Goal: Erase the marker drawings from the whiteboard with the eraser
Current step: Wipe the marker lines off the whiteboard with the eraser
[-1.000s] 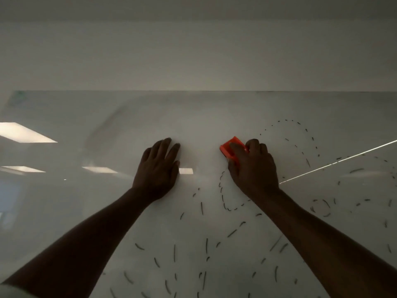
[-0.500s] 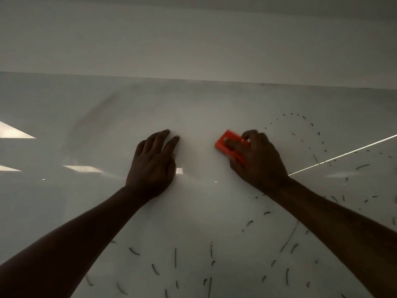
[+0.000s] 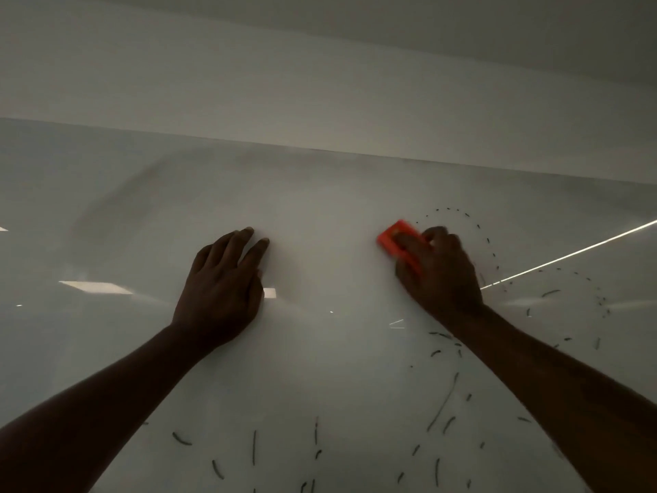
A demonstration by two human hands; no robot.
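Right hand [image 3: 439,270] grips the unlabelled orange eraser [image 3: 400,240] against the whiteboard [image 3: 320,368]; left hand [image 3: 222,290] lies open, flat.

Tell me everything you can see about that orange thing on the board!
It is the eraser, a small bright orange block that looks like plastic. Only its upper left part shows; the right hand covers the rest, fingers pressed on top. It lies tilted, flat against the whiteboard, just left of a dotted curve. Motion blur hides finer detail.
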